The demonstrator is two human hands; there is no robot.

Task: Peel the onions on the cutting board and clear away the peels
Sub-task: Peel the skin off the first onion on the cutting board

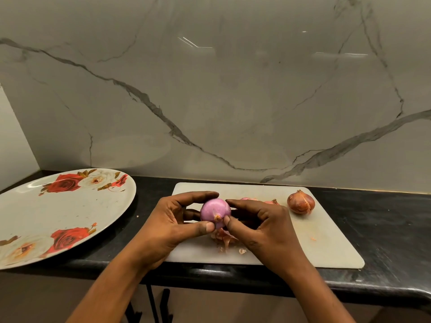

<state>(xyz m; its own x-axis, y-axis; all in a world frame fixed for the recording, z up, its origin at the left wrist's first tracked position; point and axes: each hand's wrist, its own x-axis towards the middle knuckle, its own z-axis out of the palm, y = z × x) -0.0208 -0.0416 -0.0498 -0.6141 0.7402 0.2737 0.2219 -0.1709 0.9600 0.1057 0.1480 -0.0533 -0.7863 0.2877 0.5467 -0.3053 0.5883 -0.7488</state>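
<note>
- Onion [215,212], peeled and purple, is at lower centre of the frame, held just above the board [326,241] between both hands. Its far side and lower edge are hidden by fingers [196,197].
- The left hand [172,227] grips it with the thumb low on the near side and the forefinger curled over the top. The other fingers are out of sight behind it.
- The right hand [263,229] pinches at it, thumb tip just beside the tuft and forefinger on the upper right. Whether any skin is caught there is hard to make out.
- The onion's tufted end faces the camera, a little below its middle, so its long axis runs into the picture towards the wall.
- Two pink pieces [247,198] show above the right hand. They are mostly hidden, so I cannot tell whether they are whole.
- A brown onion [300,202], unpeeled, stands at the board's upper right, tip up.
- Peels [225,238] lie on the board under the hands, partly covered.
- A rose-patterned plate [70,206] on the black table [384,220] is cut off by the left edge.
</note>
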